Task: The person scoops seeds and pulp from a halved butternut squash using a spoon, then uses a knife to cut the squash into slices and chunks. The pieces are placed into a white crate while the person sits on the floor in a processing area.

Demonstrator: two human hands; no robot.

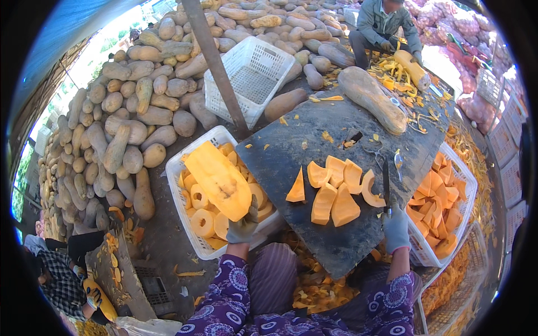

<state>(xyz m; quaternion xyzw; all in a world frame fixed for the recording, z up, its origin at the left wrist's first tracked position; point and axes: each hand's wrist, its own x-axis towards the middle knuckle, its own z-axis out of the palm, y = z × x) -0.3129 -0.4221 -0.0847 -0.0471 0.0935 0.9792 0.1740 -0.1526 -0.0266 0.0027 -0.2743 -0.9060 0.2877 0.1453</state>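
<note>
My gloved left hand [243, 226] grips the near end of a long peeled piece of pumpkin [216, 178], tilted over a white plastic crate [178, 185]. Beneath it, that crate holds more peeled pumpkin, some in hollow rings [201, 222]. My gloved right hand [396, 229] is closed around the handle of a knife [386, 180], whose blade points away from me along the dark board [277, 151]. Several cut pumpkin chunks [336, 189] and a curved slice [370, 189] lie on the board between my hands.
A whole pumpkin [372, 98], scissors [375, 153] and a peeler [398, 159] lie farther up the board. Right of it stands a crate of chunks [464, 210]. A rusty pole [218, 71] rises beside an empty crate [243, 84]. Two people [384, 29] [63, 273] handle pumpkins nearby.
</note>
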